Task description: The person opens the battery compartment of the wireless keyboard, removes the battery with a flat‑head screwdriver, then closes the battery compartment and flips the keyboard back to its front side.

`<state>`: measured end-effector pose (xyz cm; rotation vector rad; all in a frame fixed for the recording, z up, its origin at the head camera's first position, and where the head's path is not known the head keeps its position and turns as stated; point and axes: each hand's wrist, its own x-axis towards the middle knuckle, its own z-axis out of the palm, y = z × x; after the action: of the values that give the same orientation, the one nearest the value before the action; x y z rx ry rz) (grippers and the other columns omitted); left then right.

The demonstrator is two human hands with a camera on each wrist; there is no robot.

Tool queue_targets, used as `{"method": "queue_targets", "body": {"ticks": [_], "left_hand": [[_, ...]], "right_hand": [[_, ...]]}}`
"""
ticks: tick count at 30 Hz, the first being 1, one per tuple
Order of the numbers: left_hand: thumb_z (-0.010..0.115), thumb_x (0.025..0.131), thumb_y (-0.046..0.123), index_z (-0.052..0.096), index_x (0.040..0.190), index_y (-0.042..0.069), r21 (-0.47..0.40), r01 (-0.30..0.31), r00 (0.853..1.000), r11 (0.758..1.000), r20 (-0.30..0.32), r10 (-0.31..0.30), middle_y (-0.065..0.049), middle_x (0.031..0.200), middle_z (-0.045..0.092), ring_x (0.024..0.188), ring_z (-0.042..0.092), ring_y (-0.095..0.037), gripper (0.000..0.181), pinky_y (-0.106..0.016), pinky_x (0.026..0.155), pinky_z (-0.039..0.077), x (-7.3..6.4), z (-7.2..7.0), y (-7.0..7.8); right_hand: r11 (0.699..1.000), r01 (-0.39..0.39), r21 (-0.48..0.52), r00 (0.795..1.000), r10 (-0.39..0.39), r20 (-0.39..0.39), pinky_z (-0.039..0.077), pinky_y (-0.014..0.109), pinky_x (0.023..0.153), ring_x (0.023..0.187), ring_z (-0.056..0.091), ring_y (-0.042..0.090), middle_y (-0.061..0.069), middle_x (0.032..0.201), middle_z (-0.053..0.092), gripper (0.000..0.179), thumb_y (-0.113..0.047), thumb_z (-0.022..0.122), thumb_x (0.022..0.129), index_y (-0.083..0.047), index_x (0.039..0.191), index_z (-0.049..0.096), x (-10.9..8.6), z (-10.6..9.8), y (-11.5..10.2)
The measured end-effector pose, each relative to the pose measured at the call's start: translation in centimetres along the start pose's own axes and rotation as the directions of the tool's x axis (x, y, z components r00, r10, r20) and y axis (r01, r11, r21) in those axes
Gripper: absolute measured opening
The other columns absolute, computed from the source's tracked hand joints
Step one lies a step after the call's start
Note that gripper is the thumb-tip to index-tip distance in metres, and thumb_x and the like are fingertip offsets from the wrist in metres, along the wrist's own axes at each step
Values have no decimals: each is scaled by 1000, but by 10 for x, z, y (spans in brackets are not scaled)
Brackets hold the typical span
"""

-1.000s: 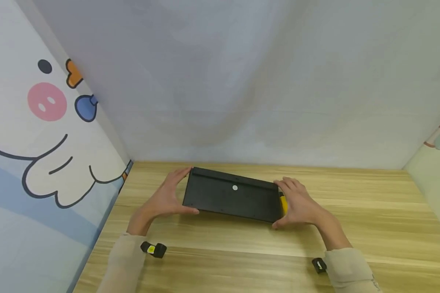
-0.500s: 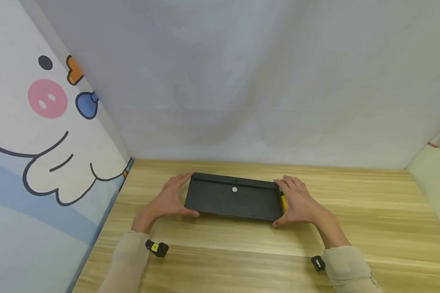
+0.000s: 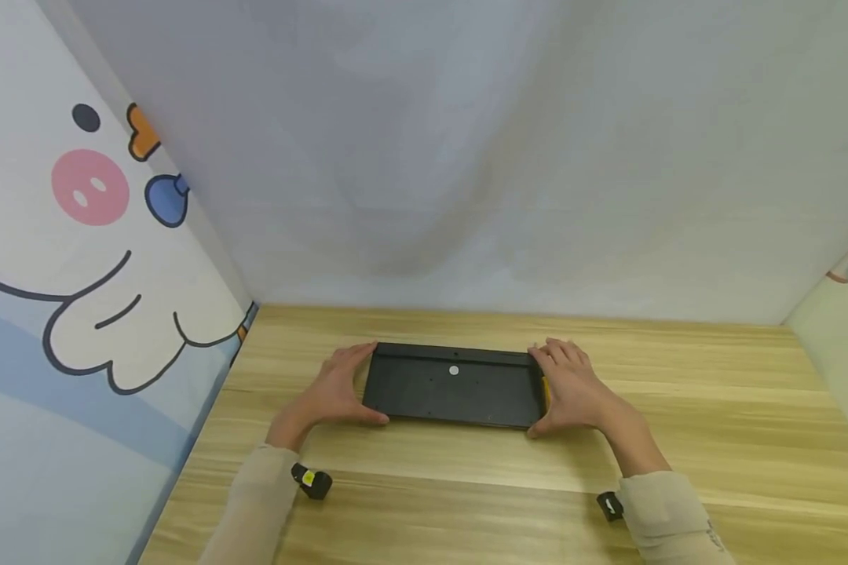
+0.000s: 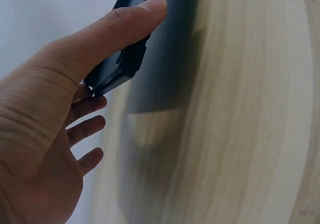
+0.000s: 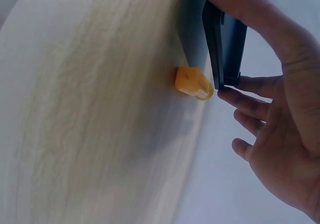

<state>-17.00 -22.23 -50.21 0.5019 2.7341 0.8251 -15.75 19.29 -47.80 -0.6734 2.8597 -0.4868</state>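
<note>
A flat black rectangular panel, with small holes, a ridge along its far side and a white round sticker, spans the space between both hands. My left hand grips its left end, thumb at the near edge and fingers at the far corner. At the right end my right hand holds it the same way. Both wrist views show the panel raised over the table. Under its right end lies a yellow-orange object with a rounded tip, mostly hidden in the head view.
A wood-grain table extends under both arms. Behind it hangs a pale grey curtain, and a cartoon-printed cloth borders the left side. Small black devices sit at the wrists.
The panel's left end has come down and nearer, so the panel lies more level. My left hand moved slightly right and nearer with it. Less of the yellow object shows.
</note>
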Motion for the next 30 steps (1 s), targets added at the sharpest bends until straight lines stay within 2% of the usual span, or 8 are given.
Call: {"method": "queue_targets", "body": {"ticks": [7, 21, 30], "left_hand": [[96, 62, 50, 29, 162, 14, 7, -11, 1000, 1000, -4, 11, -13, 164, 37, 150, 29, -42, 125, -69, 122, 26, 2, 6, -3], [94, 63, 54, 31, 162, 14, 48, -18, 1000, 999, -13, 19, -13, 162, 40, 146, 34, -37, 124, -65, 120, 30, 4, 12, -3], [94, 63, 54, 29, 162, 15, 47, -14, 1000, 999, -8, 14, -14, 162, 40, 147, 32, -39, 125, -65, 120, 29, 3, 12, -2]], "right_hand": [[1000, 3, -12, 1000, -2, 17, 24, 75, 120, 148, 28, 53, 34, 157, 35, 124, -49, 98, 58, 4, 153, 38, 2, 5, 0], [1000, -11, -10, 1000, 11, 29, 26, 73, 120, 148, 28, 53, 33, 157, 36, 122, -46, 98, 59, 4, 153, 38, 2, 5, 6], [1000, -16, 11, 999, 15, 34, 26, 73, 120, 148, 27, 52, 31, 157, 39, 125, -49, 98, 58, 3, 155, 37, -1, 4, 7]]}}
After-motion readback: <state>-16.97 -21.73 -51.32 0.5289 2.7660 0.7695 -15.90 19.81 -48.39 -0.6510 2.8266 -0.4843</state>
